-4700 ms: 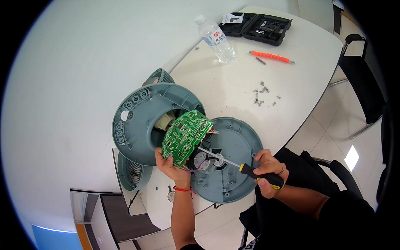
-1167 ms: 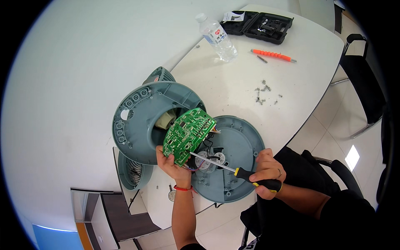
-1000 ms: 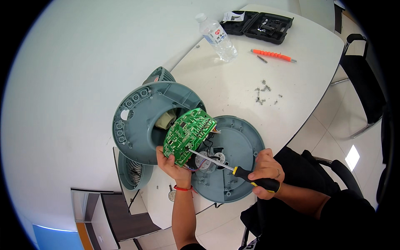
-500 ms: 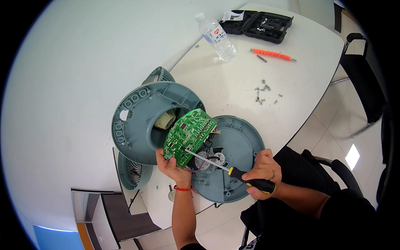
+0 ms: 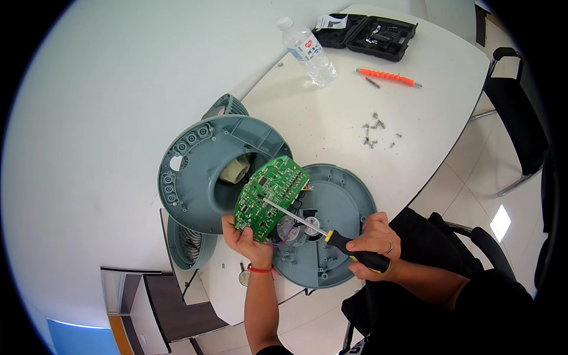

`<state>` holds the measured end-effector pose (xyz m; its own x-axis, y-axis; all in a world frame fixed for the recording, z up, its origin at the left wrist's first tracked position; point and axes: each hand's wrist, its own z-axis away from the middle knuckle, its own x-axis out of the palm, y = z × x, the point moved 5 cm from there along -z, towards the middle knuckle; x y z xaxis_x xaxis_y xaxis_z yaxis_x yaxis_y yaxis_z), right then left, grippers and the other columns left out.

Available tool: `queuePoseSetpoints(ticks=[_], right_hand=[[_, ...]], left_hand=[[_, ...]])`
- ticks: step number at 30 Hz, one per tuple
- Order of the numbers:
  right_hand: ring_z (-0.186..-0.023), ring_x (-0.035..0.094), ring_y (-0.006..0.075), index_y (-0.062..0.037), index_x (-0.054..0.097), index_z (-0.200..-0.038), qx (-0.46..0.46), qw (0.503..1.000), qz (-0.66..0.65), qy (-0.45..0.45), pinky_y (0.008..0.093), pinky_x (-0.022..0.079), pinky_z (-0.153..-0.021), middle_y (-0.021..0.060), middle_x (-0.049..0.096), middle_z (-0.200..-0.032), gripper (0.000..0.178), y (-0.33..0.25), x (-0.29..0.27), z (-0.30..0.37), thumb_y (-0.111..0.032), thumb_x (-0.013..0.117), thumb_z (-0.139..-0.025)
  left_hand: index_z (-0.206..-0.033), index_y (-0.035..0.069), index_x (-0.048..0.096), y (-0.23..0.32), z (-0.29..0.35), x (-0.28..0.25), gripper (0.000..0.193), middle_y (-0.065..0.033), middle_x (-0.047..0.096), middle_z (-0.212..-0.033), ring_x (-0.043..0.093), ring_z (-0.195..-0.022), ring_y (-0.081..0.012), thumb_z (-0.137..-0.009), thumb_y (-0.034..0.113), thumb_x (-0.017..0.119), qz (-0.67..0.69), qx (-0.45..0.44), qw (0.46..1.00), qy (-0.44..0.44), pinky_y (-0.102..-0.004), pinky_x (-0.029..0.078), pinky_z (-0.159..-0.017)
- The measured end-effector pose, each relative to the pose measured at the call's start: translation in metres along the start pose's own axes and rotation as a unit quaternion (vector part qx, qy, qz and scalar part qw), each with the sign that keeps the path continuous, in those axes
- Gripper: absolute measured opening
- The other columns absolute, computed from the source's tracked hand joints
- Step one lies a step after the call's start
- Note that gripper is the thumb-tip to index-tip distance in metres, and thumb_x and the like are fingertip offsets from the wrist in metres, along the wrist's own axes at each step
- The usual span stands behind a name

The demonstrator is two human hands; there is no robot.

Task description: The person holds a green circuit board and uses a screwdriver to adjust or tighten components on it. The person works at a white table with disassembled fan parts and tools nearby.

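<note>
A green circuit board [image 5: 272, 192] is tilted up between two grey-green round plastic housings. My left hand [image 5: 248, 242], with a red band at the wrist, grips its lower edge. In my right hand [image 5: 376, 245] is a screwdriver [image 5: 340, 239] with a black and yellow handle, its shaft pointing up and left. The tip appears to meet the board's face near the middle; whether it touches I cannot tell. Wires run from behind the board to the flat round base [image 5: 340, 201], where motor parts [image 5: 310, 226] sit. The other housing [image 5: 195, 204] lies to the left, hollow side up.
Loose screws [image 5: 374, 127] lie scattered on the white table [image 5: 414, 118]. Further back are an orange flexible bit extension [image 5: 387, 77], a metal bit [image 5: 373, 83], a water bottle [image 5: 310, 53] and an open black tool case [image 5: 381, 38]. Black chairs [image 5: 515, 112] stand at the right.
The board has shifted very slightly to the right in my left hand. The screwdriver tip has moved a little upward on the board's face.
</note>
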<state>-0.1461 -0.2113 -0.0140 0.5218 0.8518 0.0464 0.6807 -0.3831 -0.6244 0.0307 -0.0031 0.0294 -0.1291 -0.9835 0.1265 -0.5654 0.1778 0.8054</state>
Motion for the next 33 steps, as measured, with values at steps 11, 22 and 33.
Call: queuePoseSetpoints(ticks=[11, 22, 33], right_hand=[[-0.060, 0.048, 0.0211, -0.0086, 0.071, -0.095, 0.004, 0.999, -0.042, 0.025, 0.0369, 0.041, -0.073, 0.0019, 0.056, -0.066, 0.025, 0.0002, -0.0020, 0.0019, -0.019, 0.076, -0.072], [-0.061, 0.048, 0.0201, -0.0076, 0.070, -0.097, 0.000, 0.998, -0.051, 0.025, 0.0364, 0.041, -0.075, 0.0016, 0.054, -0.067, 0.027, 0.0025, -0.0031, 0.0043, -0.021, 0.075, -0.074], [-0.061, 0.048, 0.0196, -0.0065, 0.070, -0.098, 0.015, 0.998, -0.060, 0.030, 0.0372, 0.042, -0.077, 0.0018, 0.053, -0.067, 0.028, 0.0039, -0.0031, 0.0056, -0.022, 0.075, -0.075]], left_hand=[[-0.083, 0.004, 0.045, -0.0022, -0.0003, -0.0011, 0.037, -0.0016, 0.049, -0.080, 0.048, -0.073, -0.0100, -0.081, 0.033, 0.069, 0.003, 0.000, 1.000, 0.001, -0.0231, 0.041, -0.069], [-0.083, 0.004, 0.045, 0.0001, 0.0014, -0.0002, 0.041, -0.0007, 0.047, -0.078, 0.047, -0.070, -0.0095, -0.080, 0.035, 0.071, -0.005, 0.010, 1.000, 0.012, -0.0231, 0.040, -0.066], [-0.082, 0.004, 0.044, -0.0006, 0.0040, -0.0043, 0.038, -0.0014, 0.047, -0.077, 0.047, -0.069, -0.0096, -0.079, 0.032, 0.068, -0.021, 0.022, 0.999, 0.017, -0.0233, 0.041, -0.066]])
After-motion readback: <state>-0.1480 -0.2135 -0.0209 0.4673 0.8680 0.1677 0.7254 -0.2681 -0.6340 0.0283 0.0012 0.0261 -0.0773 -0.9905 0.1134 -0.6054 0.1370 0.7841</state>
